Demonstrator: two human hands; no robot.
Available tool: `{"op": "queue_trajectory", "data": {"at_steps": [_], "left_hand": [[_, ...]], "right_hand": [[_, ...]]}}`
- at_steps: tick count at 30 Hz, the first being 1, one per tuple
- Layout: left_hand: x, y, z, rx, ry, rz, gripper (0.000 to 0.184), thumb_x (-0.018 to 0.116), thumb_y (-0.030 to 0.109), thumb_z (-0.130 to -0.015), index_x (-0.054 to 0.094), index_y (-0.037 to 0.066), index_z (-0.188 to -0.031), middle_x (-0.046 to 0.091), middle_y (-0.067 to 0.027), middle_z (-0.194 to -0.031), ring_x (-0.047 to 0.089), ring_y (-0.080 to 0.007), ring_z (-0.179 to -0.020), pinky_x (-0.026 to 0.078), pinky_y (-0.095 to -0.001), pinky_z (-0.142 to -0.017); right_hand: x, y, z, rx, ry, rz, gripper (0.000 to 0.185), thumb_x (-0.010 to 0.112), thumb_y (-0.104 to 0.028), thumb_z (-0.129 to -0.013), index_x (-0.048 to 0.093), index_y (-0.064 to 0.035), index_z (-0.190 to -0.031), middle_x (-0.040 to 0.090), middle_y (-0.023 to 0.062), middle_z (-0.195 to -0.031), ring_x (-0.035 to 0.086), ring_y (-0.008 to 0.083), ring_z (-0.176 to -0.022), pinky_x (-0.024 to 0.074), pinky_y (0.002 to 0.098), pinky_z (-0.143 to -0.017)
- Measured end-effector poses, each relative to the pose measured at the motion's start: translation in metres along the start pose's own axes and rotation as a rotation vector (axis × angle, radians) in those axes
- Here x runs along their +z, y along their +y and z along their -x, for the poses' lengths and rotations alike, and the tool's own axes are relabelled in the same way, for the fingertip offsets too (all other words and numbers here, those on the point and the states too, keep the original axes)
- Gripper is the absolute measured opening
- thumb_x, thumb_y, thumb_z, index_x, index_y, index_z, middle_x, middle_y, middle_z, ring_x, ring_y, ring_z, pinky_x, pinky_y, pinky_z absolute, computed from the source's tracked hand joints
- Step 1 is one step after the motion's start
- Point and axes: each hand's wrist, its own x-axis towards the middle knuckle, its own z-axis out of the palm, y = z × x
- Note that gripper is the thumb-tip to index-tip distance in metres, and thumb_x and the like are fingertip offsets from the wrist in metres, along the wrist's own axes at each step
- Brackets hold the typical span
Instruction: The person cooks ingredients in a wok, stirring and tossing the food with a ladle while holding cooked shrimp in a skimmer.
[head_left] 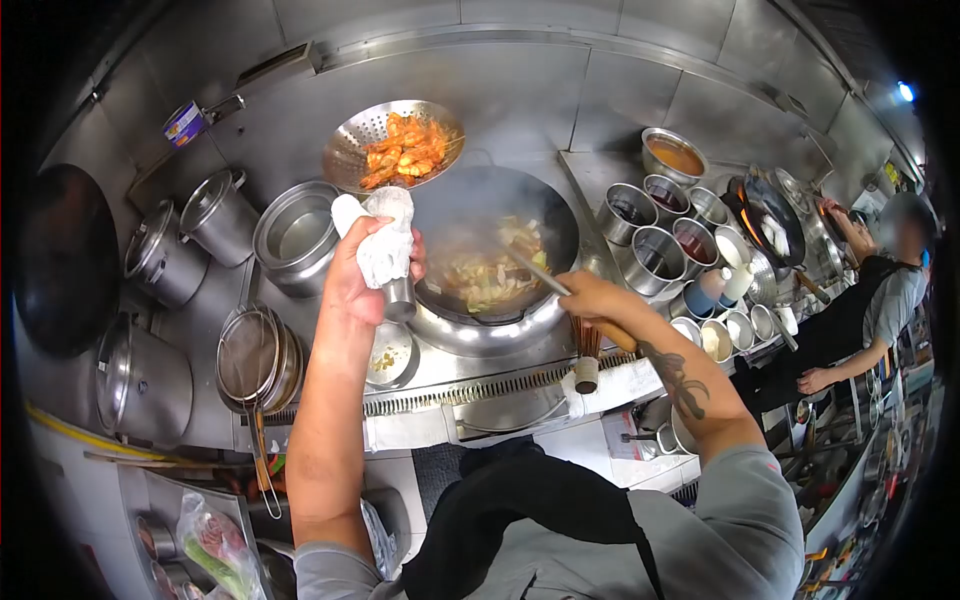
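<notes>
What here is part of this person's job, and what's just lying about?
In use:
bunched white cloth, in left grip
round perforated silver metal strainer, apparently held through cloth
long silver metal utensil, brown wooden handle, in right grip
round dark steaming metal wok

Apparently idle:
large lidded silver pot, lower left
round wire-mesh sieve
brown bristle brush

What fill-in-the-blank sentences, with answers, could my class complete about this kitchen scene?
1. The left hand holds a cloth that is ____ in colour.
2. The ____ hand holds the long tool extending over the wok.
3. The perforated strainer contains food that is mostly ____ in colour.

Missing words: white; right; orange.
</notes>
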Motion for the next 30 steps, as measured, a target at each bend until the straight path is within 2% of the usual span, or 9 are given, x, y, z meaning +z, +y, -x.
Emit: {"op": "queue_trajectory", "data": {"at_steps": [3,6,8,11,14,18,22,26,30], "left_hand": [[-0.004,0.000,-0.003,-0.017,-0.011,0.010,0.031,0.058,0.021,-0.080,0.052,0.003,-0.105,0.055,-0.0175,-0.089,0.054,-0.0232,-0.072,0.048,-0.0351,-0.060],[-0.009,-0.002,-0.007,-0.037,-0.043,0.018,0.032,0.058,0.021,-0.080,0.052,0.002,-0.105,0.056,-0.0172,-0.089,0.054,-0.0232,-0.072,0.049,-0.0350,-0.060],[-0.012,-0.006,-0.010,-0.034,-0.052,0.001,0.033,0.059,0.021,-0.079,0.052,0.002,-0.105,0.056,-0.0168,-0.089,0.055,-0.0232,-0.072,0.049,-0.0348,-0.060],[-0.014,-0.013,-0.013,-0.027,-0.035,-0.030,0.033,0.059,0.021,-0.079,0.052,0.002,-0.105,0.056,-0.0162,-0.088,0.055,-0.0232,-0.071,0.049,-0.0342,-0.058],[-0.014,-0.018,-0.014,-0.052,-0.024,-0.001,0.033,0.059,0.022,-0.079,0.052,0.002,-0.104,0.057,-0.0161,-0.088,0.055,-0.0235,-0.071,0.048,-0.0339,-0.056],[-0.022,-0.015,-0.011,-0.060,-0.022,0.020,0.032,0.058,0.022,-0.080,0.051,0.001,-0.103,0.057,-0.0166,-0.089,0.055,-0.0236,-0.071,0.048,-0.0341,-0.056],[-0.032,-0.018,-0.001,-0.012,0.017,0.009,0.026,0.057,0.020,-0.078,0.055,-0.001,-0.093,0.060,-0.0157,-0.083,0.056,-0.0244,-0.067,0.047,-0.0369,-0.055],[-0.060,-0.027,0.019,-0.028,0.045,0.062,0.028,0.056,0.019,-0.078,0.054,-0.001,-0.097,0.061,-0.0168,-0.086,0.057,-0.0255,-0.068,0.047,-0.0368,-0.055],[-0.083,-0.043,0.036,-0.026,0.064,0.046,0.033,0.055,0.018,-0.077,0.052,0.000,-0.104,0.061,-0.0173,-0.089,0.057,-0.0252,-0.071,0.048,-0.0368,-0.056]], "right_hand": [[-0.011,0.027,-0.027,0.078,0.178,0.173,0.037,0.050,-0.008,-0.080,0.053,0.0033,-0.115,0.058,0.0125,-0.068,0.059,0.0199,-0.048,0.0466,0.0317,-0.039],[0.006,0.050,-0.080,0.158,0.228,0.064,0.035,0.051,-0.008,-0.079,0.053,0.0034,-0.112,0.058,0.0135,-0.068,0.060,0.0213,-0.051,0.0465,0.0310,-0.040],[0.028,0.023,-0.070,-0.043,0.159,-0.080,0.032,0.052,-0.010,-0.080,0.053,0.0046,-0.108,0.060,0.0168,-0.071,0.062,0.0249,-0.055,0.0485,0.0347,-0.043],[0.064,0.006,-0.076,0.022,0.094,0.202,0.037,0.049,-0.010,-0.080,0.049,0.0041,-0.115,0.063,0.0239,-0.078,0.064,0.0333,-0.065,0.0513,0.0427,-0.054],[0.077,0.028,-0.043,-0.118,0.128,0.406,0.042,0.046,-0.008,-0.081,0.043,0.0029,-0.122,0.062,0.0288,-0.084,0.064,0.0406,-0.074,0.0499,0.0498,-0.066],[0.042,0.022,0.035,0.105,-0.029,0.590,0.049,0.046,-0.009,-0.082,0.038,0.0011,-0.129,0.062,0.0289,-0.089,0.062,0.0427,-0.083,0.0478,0.0507,-0.075],[-0.006,0.032,0.068,-0.033,0.118,0.669,0.054,0.052,-0.012,-0.081,0.039,-0.0013,-0.132,0.063,0.0271,-0.088,0.062,0.0409,-0.085,0.0481,0.0497,-0.076],[-0.017,0.062,0.043,-0.040,0.350,0.639,0.050,0.054,-0.011,-0.080,0.043,-0.0013,-0.129,0.062,0.0273,-0.085,0.062,0.0404,-0.078,0.0489,0.0486,-0.074],[-0.016,0.068,-0.002,-0.031,0.437,0.379,0.040,0.052,-0.010,-0.080,0.051,0.0013,-0.119,0.062,0.0226,-0.075,0.062,0.0328,-0.061,0.0504,0.0423,-0.059]]}}
